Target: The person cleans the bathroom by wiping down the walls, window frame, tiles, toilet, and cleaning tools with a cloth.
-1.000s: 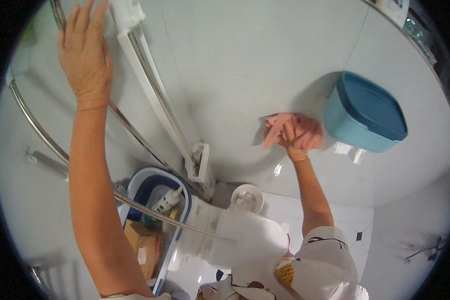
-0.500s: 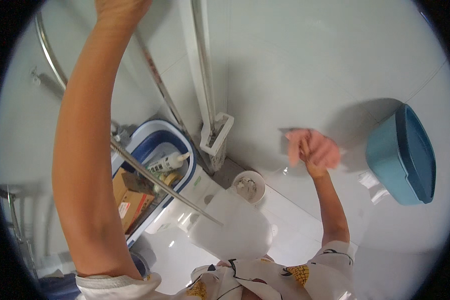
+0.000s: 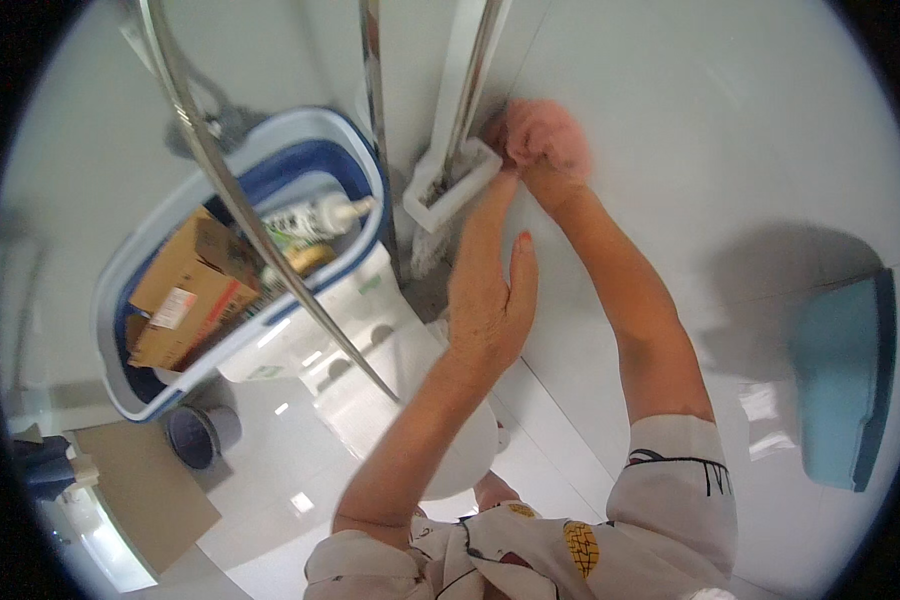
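A pink cloth (image 3: 552,135) is bunched in my right hand (image 3: 540,180), up against the pale wall near the corner. The cloth covers most of that hand's fingers. My left hand (image 3: 492,300) is lower and to the left, its fingers stretched up toward the cloth and its thumb apart. Nothing shows in that palm; its fingertips are blurred beside the cloth. Just left of the cloth is a mop with a white frame head (image 3: 455,185) on a metal pole, standing close to the left fingers.
A blue-and-white tub (image 3: 110,310) holds a cardboard box (image 3: 195,290), a white tube (image 3: 315,218) and yellow tape (image 3: 310,262). A metal hose (image 3: 235,195) crosses in front. Below are a white toilet (image 3: 460,450) and a dark cup (image 3: 195,437). A teal bin (image 3: 840,380) is at right.
My left hand has come down from the top left to the middle. My right hand has carried the pink cloth left and up to the corner by the mop. The view has shifted.
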